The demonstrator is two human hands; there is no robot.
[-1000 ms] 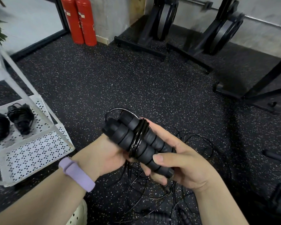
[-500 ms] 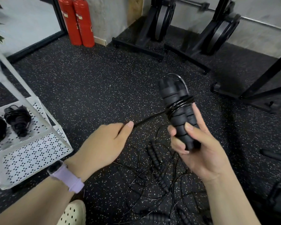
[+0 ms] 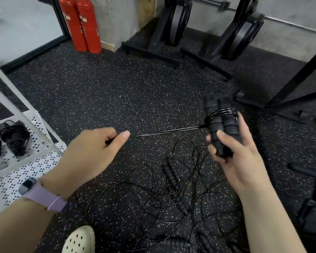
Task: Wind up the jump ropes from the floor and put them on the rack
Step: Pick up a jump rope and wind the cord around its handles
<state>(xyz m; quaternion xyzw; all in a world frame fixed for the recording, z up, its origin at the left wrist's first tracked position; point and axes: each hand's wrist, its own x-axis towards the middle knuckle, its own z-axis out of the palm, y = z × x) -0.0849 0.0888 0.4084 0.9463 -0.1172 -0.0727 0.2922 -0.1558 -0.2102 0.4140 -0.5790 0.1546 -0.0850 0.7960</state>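
My right hand [image 3: 233, 156] grips the two black foam handles of a jump rope [image 3: 219, 121], held upright side by side with several turns of thin cord wound round them. A taut stretch of that cord [image 3: 164, 131] runs left to my left hand [image 3: 93, 154], which pinches its end between thumb and fingers. Below my hands, loose jump ropes [image 3: 171, 179] lie tangled on the floor. On the white perforated rack [image 3: 26, 172] at the left sits a wound rope bundle [image 3: 15, 137], with another at the frame's edge.
Two red fire extinguishers [image 3: 80, 24] stand by the far wall. Black weight-plate stands [image 3: 173, 28] and a black frame [image 3: 295, 77] line the back and right. A cream clog [image 3: 80, 240] shows at the bottom. Dark speckled rubber floor [image 3: 117, 92] stretches ahead.
My hands have drawn apart: the right lifted the handles upright and to the right, the left pulled the cord end out to the left until it ran taut.
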